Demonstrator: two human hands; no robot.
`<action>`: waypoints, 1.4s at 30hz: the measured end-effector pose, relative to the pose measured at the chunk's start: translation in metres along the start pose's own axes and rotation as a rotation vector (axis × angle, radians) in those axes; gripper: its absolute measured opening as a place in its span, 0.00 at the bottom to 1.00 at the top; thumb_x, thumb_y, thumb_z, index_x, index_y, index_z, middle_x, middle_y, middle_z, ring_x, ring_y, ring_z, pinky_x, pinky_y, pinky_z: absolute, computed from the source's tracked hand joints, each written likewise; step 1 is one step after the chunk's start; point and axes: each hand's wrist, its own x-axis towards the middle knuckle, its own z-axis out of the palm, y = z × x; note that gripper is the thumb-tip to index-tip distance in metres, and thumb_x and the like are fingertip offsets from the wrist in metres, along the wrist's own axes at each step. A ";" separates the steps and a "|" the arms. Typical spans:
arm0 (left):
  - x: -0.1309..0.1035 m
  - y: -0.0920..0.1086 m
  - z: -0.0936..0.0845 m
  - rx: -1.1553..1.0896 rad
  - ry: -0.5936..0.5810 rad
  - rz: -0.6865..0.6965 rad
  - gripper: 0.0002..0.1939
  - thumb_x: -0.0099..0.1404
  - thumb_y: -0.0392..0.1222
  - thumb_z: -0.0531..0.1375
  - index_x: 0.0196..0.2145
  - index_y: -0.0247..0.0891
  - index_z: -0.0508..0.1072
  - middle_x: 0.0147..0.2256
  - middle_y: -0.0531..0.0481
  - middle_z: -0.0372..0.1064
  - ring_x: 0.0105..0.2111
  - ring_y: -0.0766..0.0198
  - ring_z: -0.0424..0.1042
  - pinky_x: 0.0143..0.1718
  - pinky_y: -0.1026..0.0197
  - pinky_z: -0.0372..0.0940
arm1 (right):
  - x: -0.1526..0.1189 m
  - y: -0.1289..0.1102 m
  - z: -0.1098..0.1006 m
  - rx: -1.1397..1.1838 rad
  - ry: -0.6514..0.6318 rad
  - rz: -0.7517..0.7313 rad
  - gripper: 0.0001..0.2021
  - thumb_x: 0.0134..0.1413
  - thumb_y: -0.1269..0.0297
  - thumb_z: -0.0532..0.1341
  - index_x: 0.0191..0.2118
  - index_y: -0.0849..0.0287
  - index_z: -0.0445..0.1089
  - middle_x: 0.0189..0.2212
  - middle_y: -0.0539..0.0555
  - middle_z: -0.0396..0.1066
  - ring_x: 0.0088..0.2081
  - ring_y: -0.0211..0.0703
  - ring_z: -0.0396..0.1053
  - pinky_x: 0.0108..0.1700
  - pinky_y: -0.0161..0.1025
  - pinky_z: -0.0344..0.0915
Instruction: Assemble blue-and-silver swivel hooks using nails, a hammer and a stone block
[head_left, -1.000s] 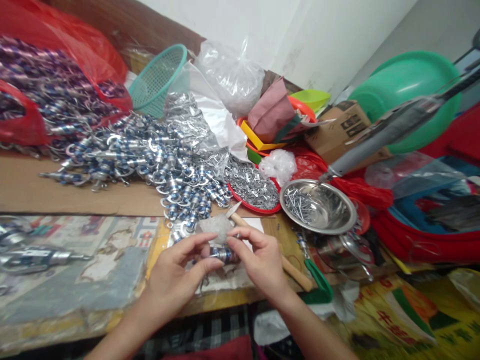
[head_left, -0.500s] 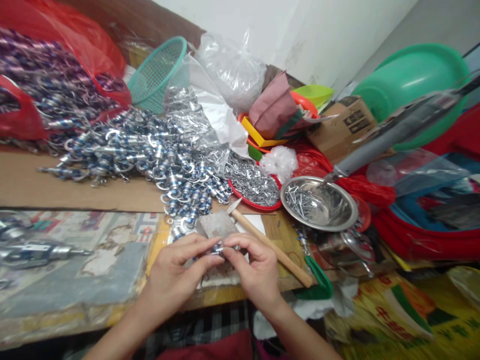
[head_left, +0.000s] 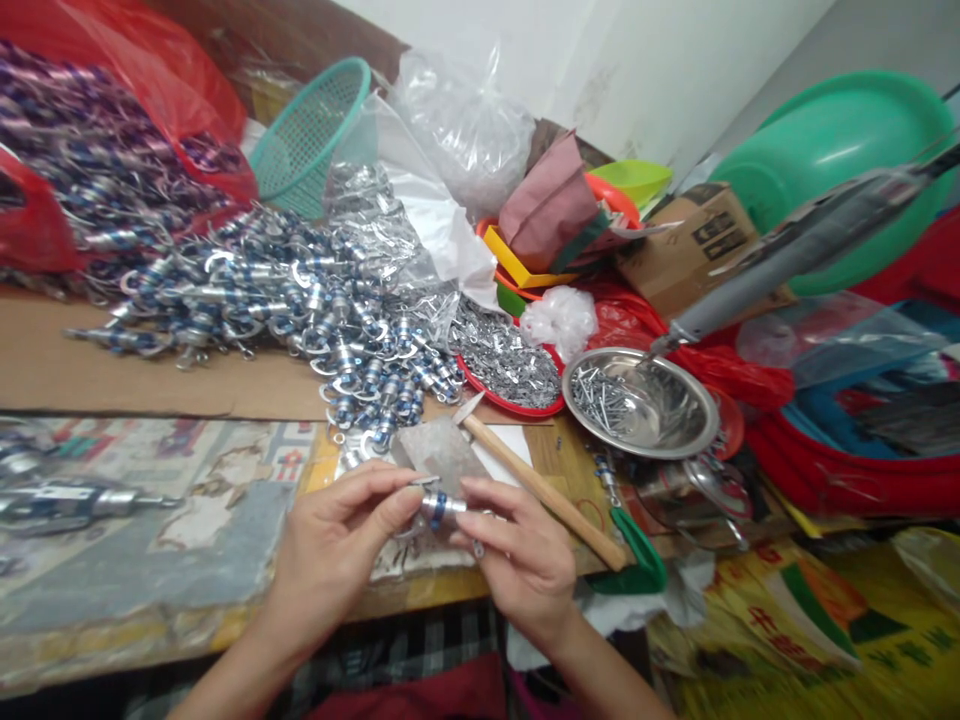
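Observation:
A small silver metal fitting with blue bands [head_left: 437, 508] is held level between my two hands. My left hand [head_left: 341, 535] pinches its left end with thumb and forefinger. A thin metal part shows at that forefinger's tip; I cannot make out what it is. The fingers of my right hand [head_left: 521, 555] are closed round the right end, where a small metal tip sticks out below. Just behind the fitting sits a grey metal block [head_left: 435, 448]. Against the block leans a hammer [head_left: 544, 485] with a wooden handle, lying aslant beside my right hand.
Similar fittings lie in a large pile [head_left: 300, 290] on cardboard [head_left: 150, 385]. Flat metal pieces fill a red dish [head_left: 517, 375]; pins lie in a steel bowl [head_left: 675, 410]. A grey-handled tool [head_left: 780, 265] reaches over the bowl. A blue-and-silver power tool [head_left: 75, 505] lies left.
The fitting has turned and now shows its blue-banded side between my hands. My right hand has shifted slightly right, its fingers round the fitting's end. The view has tilted a little.

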 end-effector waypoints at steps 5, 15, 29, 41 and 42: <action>-0.001 0.004 -0.002 0.131 -0.054 0.050 0.05 0.56 0.40 0.61 0.29 0.41 0.77 0.28 0.53 0.75 0.29 0.64 0.72 0.32 0.67 0.65 | -0.002 0.000 -0.006 -0.184 -0.099 -0.159 0.25 0.47 0.82 0.59 0.50 0.52 0.68 0.45 0.58 0.72 0.42 0.44 0.72 0.40 0.38 0.72; 0.006 0.015 -0.015 0.129 -0.254 0.095 0.06 0.58 0.39 0.59 0.28 0.43 0.78 0.33 0.52 0.76 0.35 0.63 0.73 0.38 0.67 0.65 | 0.014 -0.006 -0.007 -0.146 -0.102 -0.104 0.20 0.48 0.82 0.57 0.43 0.53 0.74 0.39 0.57 0.75 0.37 0.42 0.74 0.36 0.36 0.73; 0.001 0.015 -0.015 0.071 -0.235 0.047 0.05 0.57 0.39 0.60 0.27 0.41 0.76 0.29 0.52 0.77 0.31 0.64 0.74 0.33 0.69 0.67 | 0.009 -0.016 0.001 -0.057 -0.048 -0.027 0.21 0.46 0.83 0.59 0.42 0.54 0.74 0.36 0.57 0.76 0.35 0.42 0.75 0.36 0.34 0.73; 0.000 0.019 -0.018 0.096 -0.351 0.007 0.06 0.58 0.39 0.59 0.27 0.41 0.77 0.27 0.52 0.77 0.29 0.64 0.75 0.31 0.69 0.67 | 0.006 -0.020 0.006 0.042 0.008 0.287 0.11 0.44 0.78 0.64 0.33 0.56 0.77 0.27 0.55 0.76 0.29 0.40 0.74 0.31 0.33 0.71; -0.001 0.019 -0.016 0.077 -0.338 -0.010 0.06 0.57 0.40 0.59 0.27 0.40 0.77 0.27 0.52 0.77 0.28 0.64 0.74 0.30 0.69 0.67 | 0.005 -0.021 0.005 0.006 0.022 0.240 0.12 0.44 0.78 0.64 0.34 0.56 0.77 0.28 0.55 0.76 0.29 0.40 0.74 0.32 0.33 0.71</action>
